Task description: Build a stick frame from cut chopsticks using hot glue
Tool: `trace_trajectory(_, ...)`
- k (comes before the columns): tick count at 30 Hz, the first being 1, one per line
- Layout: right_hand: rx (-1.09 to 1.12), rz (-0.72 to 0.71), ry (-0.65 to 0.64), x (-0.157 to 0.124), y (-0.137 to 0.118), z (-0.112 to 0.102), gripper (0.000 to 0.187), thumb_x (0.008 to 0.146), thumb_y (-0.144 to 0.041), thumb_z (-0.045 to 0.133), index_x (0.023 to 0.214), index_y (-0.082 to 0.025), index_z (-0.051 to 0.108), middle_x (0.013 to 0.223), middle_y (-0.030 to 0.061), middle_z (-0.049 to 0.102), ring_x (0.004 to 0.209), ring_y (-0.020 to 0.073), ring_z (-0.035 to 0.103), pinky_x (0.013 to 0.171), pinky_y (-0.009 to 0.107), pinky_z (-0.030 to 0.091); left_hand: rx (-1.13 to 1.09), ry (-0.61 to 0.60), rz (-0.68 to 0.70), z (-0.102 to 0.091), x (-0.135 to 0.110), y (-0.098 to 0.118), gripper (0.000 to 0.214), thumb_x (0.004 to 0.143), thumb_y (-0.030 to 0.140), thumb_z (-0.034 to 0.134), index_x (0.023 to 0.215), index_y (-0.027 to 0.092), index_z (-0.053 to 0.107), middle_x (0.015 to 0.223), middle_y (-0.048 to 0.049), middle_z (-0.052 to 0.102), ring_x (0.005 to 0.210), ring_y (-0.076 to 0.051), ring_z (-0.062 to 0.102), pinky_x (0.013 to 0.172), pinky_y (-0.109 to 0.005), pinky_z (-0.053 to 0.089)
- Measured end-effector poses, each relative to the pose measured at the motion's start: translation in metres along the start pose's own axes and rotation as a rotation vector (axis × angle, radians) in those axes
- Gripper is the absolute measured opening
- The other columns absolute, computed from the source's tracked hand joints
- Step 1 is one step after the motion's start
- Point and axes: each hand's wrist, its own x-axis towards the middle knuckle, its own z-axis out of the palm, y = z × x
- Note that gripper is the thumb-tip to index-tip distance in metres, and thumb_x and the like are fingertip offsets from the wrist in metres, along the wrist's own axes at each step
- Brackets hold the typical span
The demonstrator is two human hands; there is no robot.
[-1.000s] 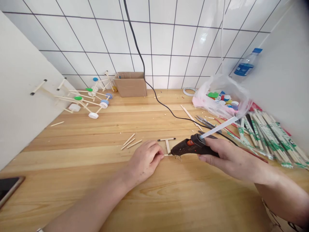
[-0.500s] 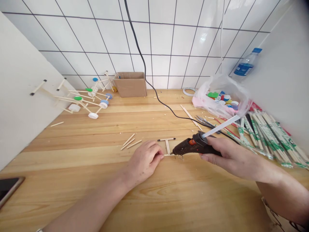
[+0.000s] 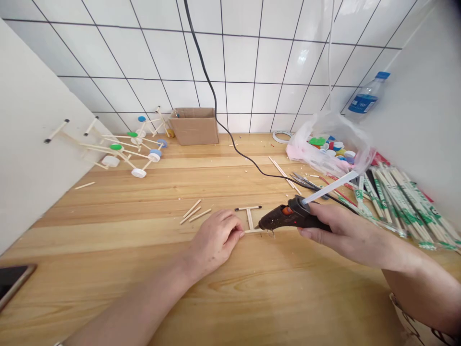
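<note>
My right hand [image 3: 345,233] grips a black hot glue gun [image 3: 288,217], a long white glue stick [image 3: 329,187] poking out of its back. The nozzle points left and meets a small wooden stick frame [image 3: 250,218] close to the joint at its near end. Two short sticks side by side link the frame's near crosspiece to a far crosspiece with black ends. My left hand [image 3: 218,238] is closed, pinching the left end of the near wooden stick [image 3: 254,231] against the table. Several short cut sticks [image 3: 194,211] lie just beyond that hand.
Stick-built cars with bottle-cap wheels [image 3: 139,172] stand at the back left, near a cardboard box [image 3: 196,127]. A black cable [image 3: 245,154] crosses the table. To the right are scissors [image 3: 304,181], a bag of bottle caps [image 3: 331,149] and wrapped chopsticks [image 3: 406,202]. A phone [image 3: 14,283] lies left.
The glue gun's nozzle has shifted very slightly right and up along the joint. My left hand keeps its pinch on the stick.
</note>
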Motion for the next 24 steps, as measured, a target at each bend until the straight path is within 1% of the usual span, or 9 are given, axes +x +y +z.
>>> trace_trajectory(3,0.012,0.014,0.02,0.0,0.001,-0.002,0.019,0.088,-0.036,0.049,0.093,-0.019,0.057,0.087,0.0033,0.065,0.078,0.0214,0.058,0.069,0.033,0.046,-0.008,0.004,0.008,0.0,0.0,-0.001,0.013,0.084,0.012,0.052,0.073,0.018,0.054,0.078,-0.0026,0.059,0.078,-0.019,0.055,0.07,-0.03,0.043)
trace_trajectory(6,0.033,0.029,0.04,-0.001,0.002,-0.004,0.02,0.088,-0.036,0.05,0.095,-0.019,0.058,0.092,0.0044,0.066,0.082,0.0229,0.059,0.071,0.034,0.047,-0.016,0.005,0.019,0.0,0.0,-0.001,0.013,0.085,0.013,0.051,0.074,0.019,0.054,0.078,-0.0025,0.059,0.078,-0.018,0.054,0.07,-0.031,0.043)
trace_trajectory(10,0.115,0.027,0.03,0.001,0.003,-0.005,0.024,0.088,-0.038,0.05,0.1,-0.019,0.059,0.094,0.0049,0.066,0.087,0.0238,0.058,0.073,0.034,0.046,-0.014,0.003,0.017,0.0,0.0,-0.001,0.013,0.085,0.013,0.051,0.074,0.019,0.054,0.078,-0.0024,0.059,0.077,-0.018,0.054,0.07,-0.031,0.042)
trace_trajectory(12,0.189,0.019,0.015,0.003,0.005,-0.007,0.028,0.088,-0.04,0.051,0.104,-0.019,0.059,0.094,0.0042,0.064,0.085,0.0223,0.057,0.071,0.032,0.046,-0.016,0.006,0.013,0.0,0.0,-0.001,0.013,0.085,0.014,0.05,0.074,0.019,0.054,0.078,-0.0022,0.059,0.077,-0.018,0.054,0.069,-0.031,0.042)
trace_trajectory(14,0.274,0.024,0.008,0.005,0.008,-0.008,0.031,0.087,-0.043,0.053,0.105,-0.019,0.06,0.089,0.0029,0.063,0.078,0.019,0.056,0.065,0.029,0.045,-0.015,0.007,0.008,0.0,-0.001,0.0,0.014,0.085,0.014,0.05,0.073,0.019,0.054,0.078,-0.0021,0.059,0.077,-0.018,0.054,0.069,-0.03,0.042)
trace_trajectory(17,0.431,0.067,-0.006,0.01,0.017,-0.009,0.03,0.084,-0.044,0.057,0.097,-0.018,0.062,0.072,-0.0003,0.056,0.063,0.0133,0.05,0.055,0.024,0.039,-0.021,0.012,0.01,-0.001,0.0,0.0,0.014,0.085,0.013,0.05,0.073,0.019,0.053,0.077,-0.0017,0.058,0.076,-0.018,0.053,0.068,-0.029,0.042)
trace_trajectory(19,0.563,0.092,-0.027,0.012,0.024,-0.01,0.028,0.083,-0.042,0.059,0.093,-0.017,0.063,0.064,-0.0019,0.051,0.057,0.0113,0.045,0.052,0.023,0.035,-0.027,0.019,0.022,-0.001,0.0,0.0,0.015,0.085,0.013,0.05,0.072,0.019,0.053,0.077,-0.0013,0.058,0.075,-0.017,0.053,0.068,-0.029,0.041)
trace_trajectory(21,0.694,0.102,-0.042,0.014,0.028,-0.011,0.028,0.081,-0.041,0.061,0.091,-0.015,0.062,0.067,-0.0001,0.054,0.054,0.0105,0.044,0.051,0.024,0.035,-0.027,0.023,0.03,-0.001,0.0,0.0,0.015,0.086,0.012,0.05,0.072,0.019,0.053,0.076,-0.0012,0.058,0.075,-0.017,0.053,0.069,-0.029,0.041)
trace_trajectory(24,0.818,0.113,-0.055,0.016,0.029,-0.014,0.031,0.077,-0.042,0.064,0.091,-0.015,0.061,0.084,0.0063,0.063,0.054,0.0104,0.045,0.053,0.026,0.037,-0.02,0.025,0.028,-0.001,0.0,0.001,0.016,0.086,0.013,0.049,0.072,0.019,0.053,0.076,-0.0015,0.058,0.075,-0.017,0.053,0.068,-0.029,0.042)
